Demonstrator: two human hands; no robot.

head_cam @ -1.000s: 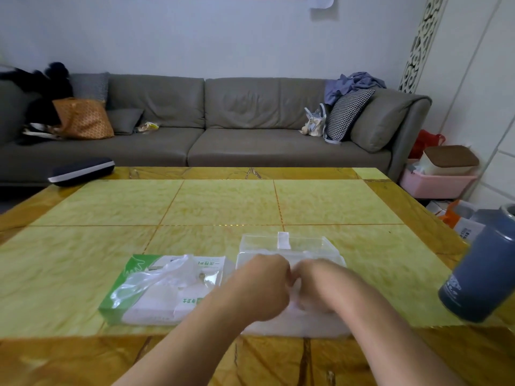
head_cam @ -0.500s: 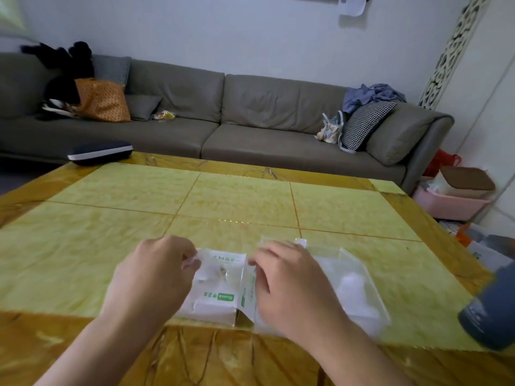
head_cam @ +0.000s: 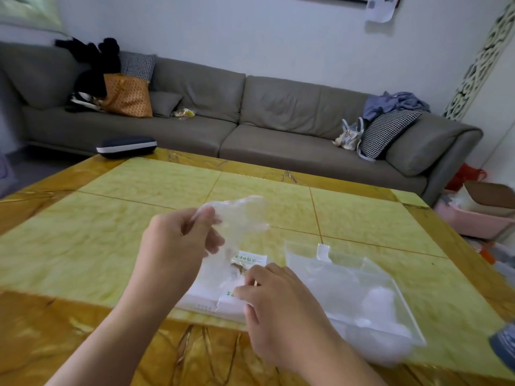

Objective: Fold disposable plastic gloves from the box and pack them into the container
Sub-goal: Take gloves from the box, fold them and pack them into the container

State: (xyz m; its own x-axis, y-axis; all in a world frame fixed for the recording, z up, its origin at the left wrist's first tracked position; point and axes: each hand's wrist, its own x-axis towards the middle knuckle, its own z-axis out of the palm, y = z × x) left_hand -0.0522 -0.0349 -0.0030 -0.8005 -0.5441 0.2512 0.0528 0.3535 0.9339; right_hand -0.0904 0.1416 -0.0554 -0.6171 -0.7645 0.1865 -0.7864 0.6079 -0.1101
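**A:** What are the hands doing?

**B:** The left hand [head_cam: 178, 240] is raised above the desk [head_cam: 83, 240], its fingers and thumb pinching one thin, clear plastic glove [head_cam: 239, 215]. The glove hangs crumpled and see-through, trailing down toward the glove box [head_cam: 223, 291] below it. The right hand [head_cam: 278, 310] lies lower, on the box; its curled fingertips press at the box's opening, and I cannot tell whether they hold anything.

**A:** Where is the box?

**B:** Flat on the desk near the near edge, about midway along it. It is white with green print, and both hands partly cover it.

**A:** And the container?

**B:** A clear, shallow, rectangular container [head_cam: 359, 288] lies just beside the box on the right, also near the near edge. A small white tab [head_cam: 323, 252] stands at its far rim. Pale, bunched shapes show inside it toward the near right corner; they look like folded plastic, though they are too blurred to be sure.

**A:** Anything else on the desk?

**B:** A dark oblong case [head_cam: 125, 146] with a pale stripe lies at the far left corner. A blue-grey object [head_cam: 504, 344] cuts into view at the right edge, mostly out of frame. Behind the desk stands a long grey sofa [head_cam: 250, 115] with cushions, an orange bag [head_cam: 128, 96] and loose clothes on it.
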